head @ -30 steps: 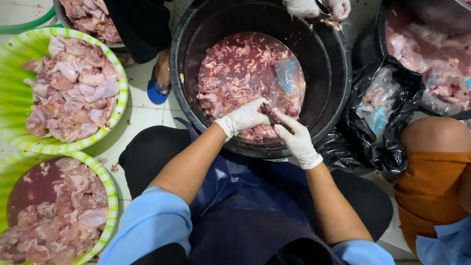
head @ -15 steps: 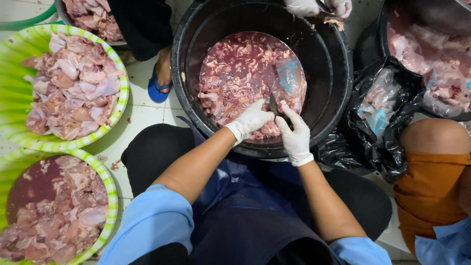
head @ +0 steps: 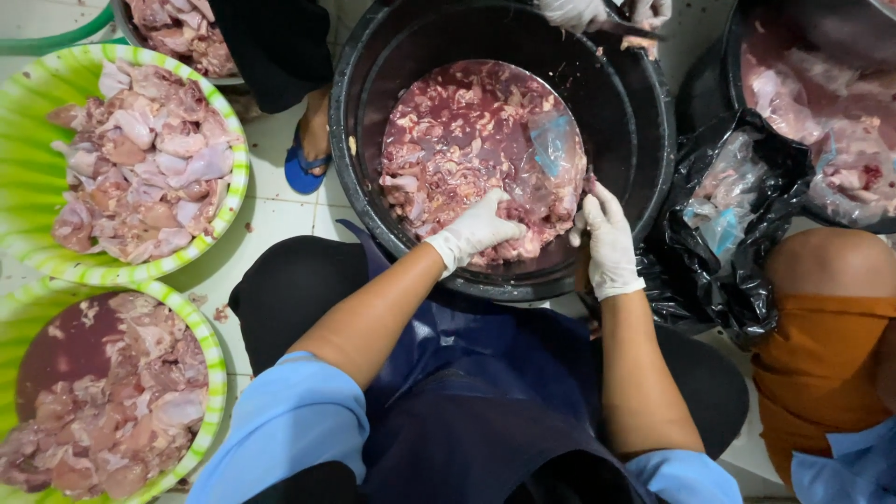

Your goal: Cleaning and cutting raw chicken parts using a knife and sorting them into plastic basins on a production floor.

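A black tub point(head: 644, 140) in front of me holds a mass of raw pink-red meat pieces point(head: 467, 131) with a clear plastic bag point(head: 555, 140) lying on top. My left hand point(head: 478, 231), in a white glove, is curled over a piece of meat at the near edge of the pile. My right hand point(head: 607, 238), also gloved, lies at the tub's near right wall with its back toward me. Its fingers press against the edge of the meat, and whether they hold anything is hidden.
Two green striped basins point(head: 28, 177) point(head: 210, 373) of pale meat sit on the left. A black bag point(head: 737, 271) and another tub point(head: 812, 103) of meat are on the right. A co-worker's gloved hands point(head: 583, 11) work at the far rim. A foot in a blue sandal point(head: 306, 159) stands on the white tiles; a person in orange point(head: 821, 364) sits to my right.
Both hands have slid toward me and to the right along the tub's near edge. They have drawn apart, the right hand now against the tub wall.
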